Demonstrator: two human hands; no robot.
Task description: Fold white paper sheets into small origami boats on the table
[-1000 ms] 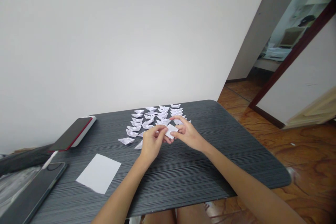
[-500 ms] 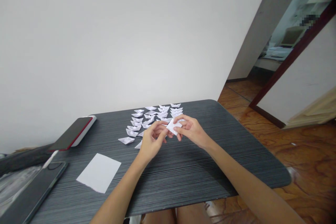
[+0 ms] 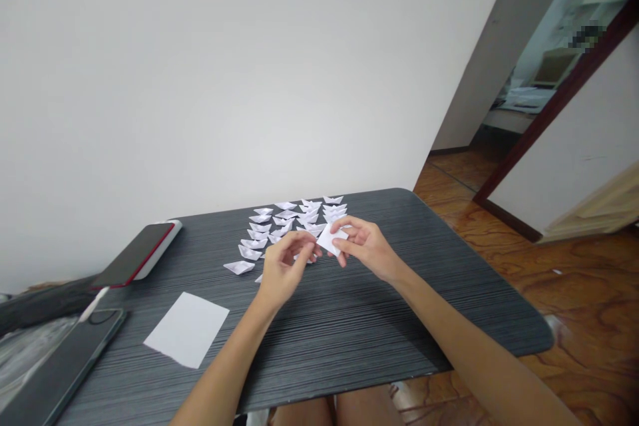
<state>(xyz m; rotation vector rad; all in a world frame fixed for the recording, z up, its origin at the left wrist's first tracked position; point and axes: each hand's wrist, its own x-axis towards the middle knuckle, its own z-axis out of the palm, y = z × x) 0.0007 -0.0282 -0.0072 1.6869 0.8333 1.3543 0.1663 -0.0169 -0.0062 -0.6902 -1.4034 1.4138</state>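
Above the table, my right hand (image 3: 367, 245) pinches a small folded piece of white paper (image 3: 329, 239) between thumb and fingers. The folded paper has a diamond shape, and its right part is covered by the fingers. My left hand (image 3: 287, 263) is curled, with thumb and index fingertips together at the left corner of the same piece. Behind both hands stand several small white paper boats (image 3: 259, 227) in loose rows; the hands hide some of them. To the left of my left forearm lies a flat square sheet of white paper (image 3: 187, 329).
The dark striped table (image 3: 449, 279) has a rounded right end and touches a white wall (image 3: 249, 80). At the left are a dark tablet-like device with a red edge (image 3: 137, 254), a white cable (image 3: 94, 305) and a dark phone-like device (image 3: 70, 366). A doorway opens at the right.
My left hand has shifted slightly left, and its fingers now reach only the left corner of the folded paper. My right hand and the paper stay almost in place.
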